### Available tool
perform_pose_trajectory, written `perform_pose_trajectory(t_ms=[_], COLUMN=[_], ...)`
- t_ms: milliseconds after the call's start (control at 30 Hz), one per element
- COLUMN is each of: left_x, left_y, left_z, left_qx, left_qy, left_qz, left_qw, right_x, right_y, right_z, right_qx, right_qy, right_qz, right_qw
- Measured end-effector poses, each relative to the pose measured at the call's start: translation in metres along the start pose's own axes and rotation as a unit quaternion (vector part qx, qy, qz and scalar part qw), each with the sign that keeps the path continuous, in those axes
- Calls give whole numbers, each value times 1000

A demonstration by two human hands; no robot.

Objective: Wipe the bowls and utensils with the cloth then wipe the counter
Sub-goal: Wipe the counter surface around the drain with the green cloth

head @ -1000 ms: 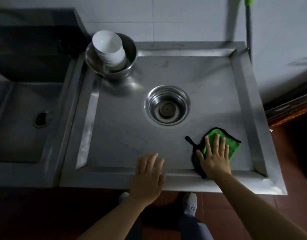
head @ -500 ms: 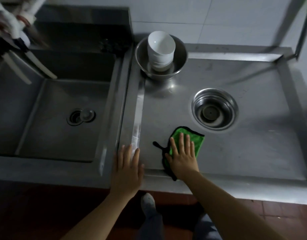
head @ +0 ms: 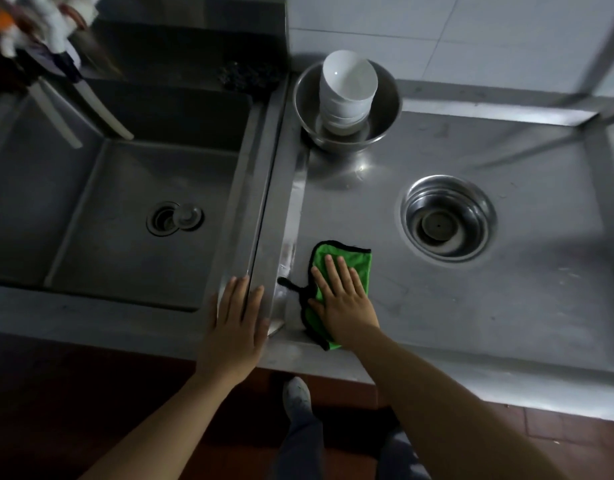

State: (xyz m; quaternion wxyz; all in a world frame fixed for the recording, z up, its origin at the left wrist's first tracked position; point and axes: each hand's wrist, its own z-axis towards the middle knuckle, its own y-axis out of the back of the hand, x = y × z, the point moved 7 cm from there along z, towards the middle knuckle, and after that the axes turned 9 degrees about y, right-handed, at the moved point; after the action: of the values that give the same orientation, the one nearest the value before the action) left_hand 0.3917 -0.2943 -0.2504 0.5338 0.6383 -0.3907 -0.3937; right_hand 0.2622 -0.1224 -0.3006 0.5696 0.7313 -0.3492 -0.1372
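A green cloth (head: 359, 265) with black trim lies flat on the steel counter (head: 471, 306), near its front left corner. My right hand (head: 343, 299) presses on the cloth with straight fingers. My left hand (head: 234, 327) rests flat on the ridge between the sink and the counter, fingers straight, holding nothing. A stack of white bowls (head: 347, 95) stands inside a steel bowl (head: 385, 112) at the counter's back left corner. No utensils show on the counter.
A deep sink basin (head: 108, 220) with a drain (head: 175, 218) lies to the left. A round recessed drain (head: 447, 220) sits in the middle of the counter. Blurred white items (head: 45, 26) hang at top left. My foot (head: 296, 396) stands below the counter's front edge.
My right hand has slid the cloth leftward along the counter's front, from the right side to the left corner. My left hand moved left onto the ridge. The view swung left.
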Motion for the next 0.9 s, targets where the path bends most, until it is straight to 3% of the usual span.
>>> perform_pose_trajectory(t_ms=[300, 467, 600, 800, 900], left_x=[-4, -4, -6, -5, -3], left_y=[3, 9, 16, 19, 18], left_z=[0, -1, -2, -3, -3], left_qx=[15, 8, -15, -16, -17], left_qy=[3, 7, 3, 8, 7], left_qz=[20, 18, -1, -25, -33], left_qw=[1000, 1000, 1000, 1000, 999], right_x=[-121, -144, -107, 5, 49], right_y=[-7, -11, -12, -12, -11], right_z=[-91, -111, -100, -45, -15], right_qx=[11, 6, 17, 42, 16], right_qy=[-117, -175, -190, -18, 35], right_qz=[7, 29, 64, 64, 35], right_qw=[993, 984, 980, 997, 999])
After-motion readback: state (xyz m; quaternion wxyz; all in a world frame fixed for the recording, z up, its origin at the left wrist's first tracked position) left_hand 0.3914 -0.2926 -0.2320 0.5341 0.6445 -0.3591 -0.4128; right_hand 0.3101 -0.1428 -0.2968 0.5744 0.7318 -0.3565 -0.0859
